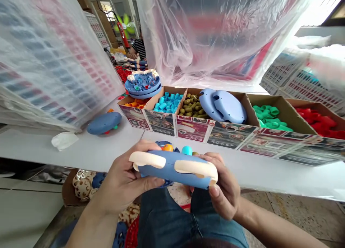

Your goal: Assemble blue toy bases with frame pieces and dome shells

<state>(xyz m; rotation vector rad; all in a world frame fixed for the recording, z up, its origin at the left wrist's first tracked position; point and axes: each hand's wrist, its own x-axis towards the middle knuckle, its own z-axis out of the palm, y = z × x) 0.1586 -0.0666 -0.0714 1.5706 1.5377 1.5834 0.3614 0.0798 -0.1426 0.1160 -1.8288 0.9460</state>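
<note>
Both hands hold a blue plastic toy body (175,169) with two cream handles, just in front of the white table edge. My left hand (124,179) is wrapped round its left end, thumb under the shell. My right hand (222,185) grips the right end, fingers curled over the cream handle. Orange and light-blue round buttons (176,148) stick up from the toy's far side.
Cardboard boxes on the white table (269,169) hold orange, blue (168,102), olive (192,106), green (269,117) and red (320,122) pieces and blue shells (223,106). A finished blue toy (104,123) lies left. Stacked blue toys (142,83) sit behind. Another person sits far back.
</note>
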